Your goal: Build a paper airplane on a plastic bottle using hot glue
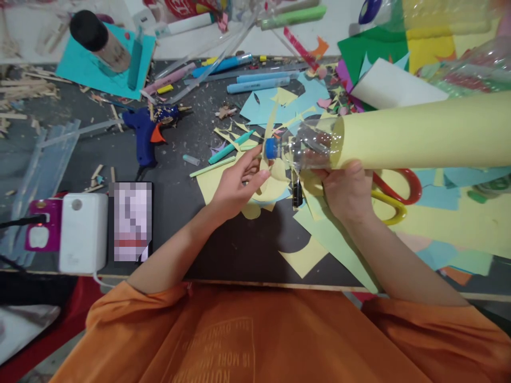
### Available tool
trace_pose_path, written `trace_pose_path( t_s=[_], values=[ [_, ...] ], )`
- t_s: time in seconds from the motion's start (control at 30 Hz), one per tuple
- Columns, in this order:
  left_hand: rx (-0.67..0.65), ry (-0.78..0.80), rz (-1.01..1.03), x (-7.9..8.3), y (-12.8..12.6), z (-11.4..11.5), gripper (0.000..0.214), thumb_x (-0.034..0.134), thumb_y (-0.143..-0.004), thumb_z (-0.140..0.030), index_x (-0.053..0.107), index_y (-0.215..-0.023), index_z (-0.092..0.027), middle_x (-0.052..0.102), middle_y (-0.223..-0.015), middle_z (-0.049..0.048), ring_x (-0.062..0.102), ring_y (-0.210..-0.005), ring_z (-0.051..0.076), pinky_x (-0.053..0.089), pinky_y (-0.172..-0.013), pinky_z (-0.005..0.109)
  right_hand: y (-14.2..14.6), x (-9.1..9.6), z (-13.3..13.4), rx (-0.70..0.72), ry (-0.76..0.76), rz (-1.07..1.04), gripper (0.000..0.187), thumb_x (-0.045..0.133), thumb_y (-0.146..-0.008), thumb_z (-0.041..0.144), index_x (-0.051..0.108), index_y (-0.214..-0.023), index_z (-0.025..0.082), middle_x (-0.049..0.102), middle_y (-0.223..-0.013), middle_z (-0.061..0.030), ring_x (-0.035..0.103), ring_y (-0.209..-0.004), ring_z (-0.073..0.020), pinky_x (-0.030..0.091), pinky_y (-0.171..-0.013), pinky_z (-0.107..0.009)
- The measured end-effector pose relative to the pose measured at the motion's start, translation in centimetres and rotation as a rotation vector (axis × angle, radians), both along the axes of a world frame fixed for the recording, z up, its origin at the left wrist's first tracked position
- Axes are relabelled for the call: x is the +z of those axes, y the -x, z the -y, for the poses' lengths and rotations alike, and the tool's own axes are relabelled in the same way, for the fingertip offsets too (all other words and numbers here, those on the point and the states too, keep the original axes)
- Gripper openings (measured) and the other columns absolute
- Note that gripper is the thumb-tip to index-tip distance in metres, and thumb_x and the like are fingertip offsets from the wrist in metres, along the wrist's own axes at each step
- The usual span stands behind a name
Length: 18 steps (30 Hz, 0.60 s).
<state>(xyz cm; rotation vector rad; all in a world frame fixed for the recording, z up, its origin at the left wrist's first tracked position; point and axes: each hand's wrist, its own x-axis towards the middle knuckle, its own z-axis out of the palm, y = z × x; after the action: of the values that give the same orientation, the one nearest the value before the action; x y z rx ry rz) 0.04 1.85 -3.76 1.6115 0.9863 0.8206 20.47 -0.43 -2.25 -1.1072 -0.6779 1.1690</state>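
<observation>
My right hand (346, 187) grips from below a clear plastic bottle (307, 146) with a blue cap (271, 148), held level over the table. A pale yellow paper sleeve (423, 132) is wrapped round the bottle's body and runs off to the right. My left hand (238, 183) hovers just left of the cap, fingers spread and pointing at it, holding nothing. Under both hands lie yellow and green paper offcuts (319, 234).
A blue glue gun (144, 133) lies left of centre. Red and yellow scissors (393, 194) sit under the sleeve. A phone (131, 221) and white charger (83, 231) rest near the front edge. Markers (259, 82), coloured paper (371, 48) and wood scraps (24, 90) crowd the back.
</observation>
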Motion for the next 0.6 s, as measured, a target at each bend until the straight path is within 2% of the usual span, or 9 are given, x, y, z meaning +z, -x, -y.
trace_pose_path(
  t_s=[0.1,0.2,0.4,0.6],
  values=[
    [-0.006,0.034,0.032,0.5,0.2,-0.1,0.059,0.047,-0.089,-0.061,0.051,-0.136,-0.026,0.060,-0.134,0.0096,0.060,-0.115,0.026,0.053,-0.091,0.034,-0.1,0.1,0.1,-0.004,0.018,-0.015,0.097,0.084,-0.043,0.063,0.048,-0.130,0.041,0.066,-0.124,-0.0042,0.065,-0.108,-0.0326,0.049,-0.100,-0.056],
    [0.018,0.024,0.101,0.8,0.2,-0.1,0.057,0.046,-0.089,-0.062,0.056,-0.131,-0.025,0.056,-0.139,0.0085,0.056,-0.125,0.028,0.050,-0.099,0.038,-0.3,0.0,0.2,0.008,0.024,-0.021,0.094,0.083,-0.046,0.063,0.048,-0.130,0.040,0.066,-0.123,-0.0041,0.066,-0.107,-0.0320,0.050,-0.099,-0.056],
    [0.220,0.082,0.358,0.8,-0.3,0.4,0.046,0.044,-0.091,-0.058,0.057,-0.118,-0.023,0.066,-0.119,0.0073,0.064,-0.112,0.023,0.052,-0.098,0.040,-0.4,-0.3,0.1,0.021,-0.010,-0.016,0.086,0.084,-0.049,0.059,0.050,-0.126,0.041,0.066,-0.123,-0.0017,0.060,-0.119,-0.0298,0.049,-0.102,-0.054],
    [0.255,0.187,0.368,1.8,-0.7,0.7,0.045,0.043,-0.089,-0.058,0.050,-0.117,-0.024,0.066,-0.117,0.0053,0.064,-0.113,0.023,0.050,-0.103,0.042,-0.7,-0.8,0.1,0.024,-0.031,0.012,0.072,0.085,-0.049,0.056,0.058,-0.113,0.037,0.068,-0.118,-0.0018,0.058,-0.123,-0.0282,0.040,-0.113,-0.052]
  ],
)
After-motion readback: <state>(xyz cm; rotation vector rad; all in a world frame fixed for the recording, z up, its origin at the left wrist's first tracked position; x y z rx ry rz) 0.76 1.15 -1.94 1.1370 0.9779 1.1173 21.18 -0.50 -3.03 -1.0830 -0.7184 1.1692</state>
